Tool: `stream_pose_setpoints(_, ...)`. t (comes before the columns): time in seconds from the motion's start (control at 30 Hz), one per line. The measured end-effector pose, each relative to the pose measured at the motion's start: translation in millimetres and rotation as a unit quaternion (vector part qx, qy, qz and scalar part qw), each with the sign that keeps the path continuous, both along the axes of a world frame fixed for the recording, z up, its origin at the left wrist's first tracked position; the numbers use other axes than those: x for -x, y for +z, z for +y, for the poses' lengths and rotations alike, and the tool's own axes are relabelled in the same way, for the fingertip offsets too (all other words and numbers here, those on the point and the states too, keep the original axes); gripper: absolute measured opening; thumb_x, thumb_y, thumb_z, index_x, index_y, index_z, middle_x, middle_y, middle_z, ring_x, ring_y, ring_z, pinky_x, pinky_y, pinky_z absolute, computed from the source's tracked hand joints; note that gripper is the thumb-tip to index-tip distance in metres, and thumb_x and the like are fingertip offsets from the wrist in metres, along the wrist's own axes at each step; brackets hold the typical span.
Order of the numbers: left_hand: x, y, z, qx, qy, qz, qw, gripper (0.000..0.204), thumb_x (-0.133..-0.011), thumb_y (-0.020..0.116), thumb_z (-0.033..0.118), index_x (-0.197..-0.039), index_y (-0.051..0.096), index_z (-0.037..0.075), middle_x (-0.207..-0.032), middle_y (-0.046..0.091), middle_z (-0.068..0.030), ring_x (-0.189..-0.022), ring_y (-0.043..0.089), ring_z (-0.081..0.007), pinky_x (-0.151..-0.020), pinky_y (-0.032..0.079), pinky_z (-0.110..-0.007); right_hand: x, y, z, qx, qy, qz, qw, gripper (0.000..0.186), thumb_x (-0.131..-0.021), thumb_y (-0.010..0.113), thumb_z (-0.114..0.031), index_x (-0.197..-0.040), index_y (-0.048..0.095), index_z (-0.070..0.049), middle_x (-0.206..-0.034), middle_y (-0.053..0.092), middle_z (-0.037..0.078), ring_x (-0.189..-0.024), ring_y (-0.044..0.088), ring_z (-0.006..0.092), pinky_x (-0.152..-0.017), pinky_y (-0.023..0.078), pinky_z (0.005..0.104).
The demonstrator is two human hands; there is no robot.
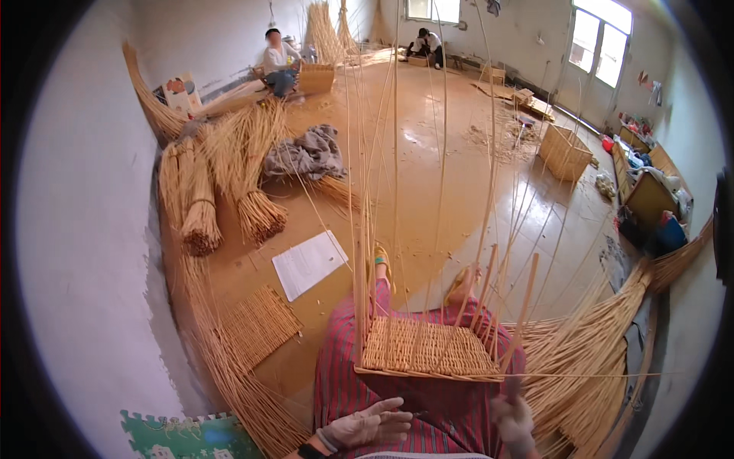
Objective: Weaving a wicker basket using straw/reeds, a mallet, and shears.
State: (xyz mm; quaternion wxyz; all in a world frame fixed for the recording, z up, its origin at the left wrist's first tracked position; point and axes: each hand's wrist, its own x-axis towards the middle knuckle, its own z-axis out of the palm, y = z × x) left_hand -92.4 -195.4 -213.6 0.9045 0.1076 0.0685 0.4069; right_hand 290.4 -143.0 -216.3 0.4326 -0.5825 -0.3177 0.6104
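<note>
A woven basket base [428, 348] with long upright stakes rests across my lap on red-and-purple striped cloth [340, 390]. My left hand [365, 424], in a pale glove, is below the base's left part, fingers apart and holding nothing. My right hand [512, 417], gloved and blurred, is below the right corner, closed around something dark and upright that I cannot make out. A thin strand sticks out rightward from that corner.
Reed bundles [195, 183] lie left by a grey cloth [306, 153]; more [581, 344] lie right. A flat woven panel [260, 329] and white sheet [310, 260] lie ahead-left. Two people [279, 65] [428, 50] work at the back. A basket [566, 153] stands right.
</note>
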Motion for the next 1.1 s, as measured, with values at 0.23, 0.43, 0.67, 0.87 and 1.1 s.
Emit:
stream_pose_setpoints(0.23,124,70,81,0.008,0.294,0.018,0.956,0.058,-0.102,0.043,0.011,-0.157,0.03,0.0,-0.161,0.034,-0.0212,-0.146,0.039,-0.0359,-0.124,0.028,-0.05,198,155,152,-0.294,0.542,-0.407,0.674,0.03,-0.102,0.054,-0.034,-0.108,0.07,-0.01,-0.07,0.066,0.01,-0.066,0.069,0.0226,-0.062,0.053,0.039)
stream_pose_setpoints(0.43,140,260,55,-0.464,0.56,0.002,0.687,0.056,-0.105,0.053,0.028,-0.156,0.038,0.012,-0.142,0.054,-0.0211,-0.131,0.054,-0.0346,-0.114,0.039,-0.056,303,320,182,-0.349,0.382,0.016,0.856,0.023,-0.107,0.049,-0.024,-0.106,0.061,-0.004,-0.065,0.057,0.004,-0.053,0.057,0.0124,-0.049,0.044,0.0289)
stream_pose_setpoints(0.67,84,194,43,-0.491,0.088,0.142,0.855,0.044,-0.103,0.058,0.037,-0.118,0.067,-0.003,-0.107,0.071,-0.0196,-0.101,0.068,-0.0379,-0.089,0.055,-0.049,192,149,125,-0.552,0.217,0.13,0.794,0.035,-0.1,0.062,-0.033,-0.099,0.065,0.002,-0.067,0.063,0.005,-0.052,0.057,0.0142,-0.049,0.045,0.0293)
stream_pose_setpoints(0.87,5,-56,24,-0.017,0.008,0.249,0.968,0.039,-0.104,0.06,0.027,-0.136,0.056,0.006,-0.115,0.07,-0.0145,-0.109,0.069,-0.028,-0.098,0.054,-0.045,137,-59,33,0.047,0.264,-0.105,0.958,0.019,-0.105,0.057,-0.02,-0.115,0.066,-0.007,-0.075,0.065,0.001,-0.058,0.058,0.0096,-0.054,0.049,0.0268)
stream_pose_setpoints(1.1,2,-76,40,0.04,0.004,0.216,0.976,0.036,-0.104,0.06,0.027,-0.133,0.059,0.006,-0.122,0.068,-0.0093,-0.117,0.064,-0.0243,-0.106,0.05,-0.043,136,-41,6,-0.039,0.36,-0.1,0.927,0.022,-0.105,0.058,-0.027,-0.112,0.067,-0.008,-0.072,0.058,-0.003,-0.061,0.053,0.0087,-0.056,0.046,0.0287)
